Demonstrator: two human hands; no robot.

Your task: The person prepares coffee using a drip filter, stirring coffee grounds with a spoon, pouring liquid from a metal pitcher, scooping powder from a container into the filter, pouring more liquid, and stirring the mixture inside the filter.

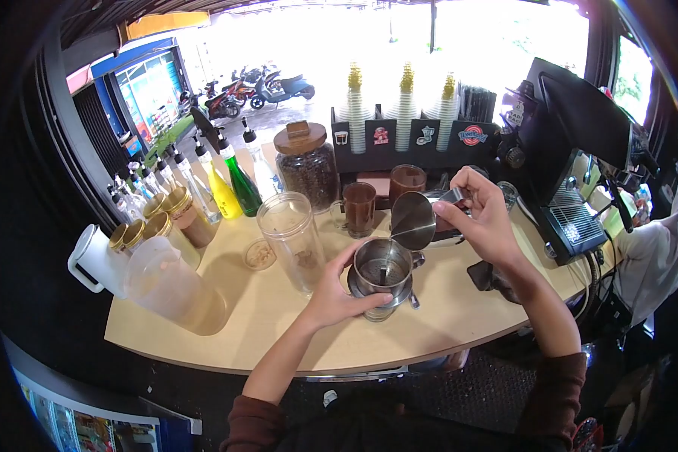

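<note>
My right hand (484, 215) grips the handle of a steel pitcher (413, 222), which is tilted to the left. From its spout a thin stream of liquid runs down into a metal coffee drip filter (384, 277). The filter rests on top of a small glass (379, 314), mostly hidden beneath its saucer-like base. Around the filter's left and front side, my left hand (339, 292) is closed, thumb along the base. A spoon handle (414, 300) shows just right of the glass. Close behind my left hand stands a tall clear jar (286, 233).
Left are a frosted jug (175, 290), a white pitcher (98, 260) and several pump bottles (237, 181). Behind stand a coffee bean jar (309, 177), brown-filled mugs (360, 211) and a cup holder (388, 154). A coffee machine (572, 218) is at right. The counter's front edge (294, 372) curves nearby.
</note>
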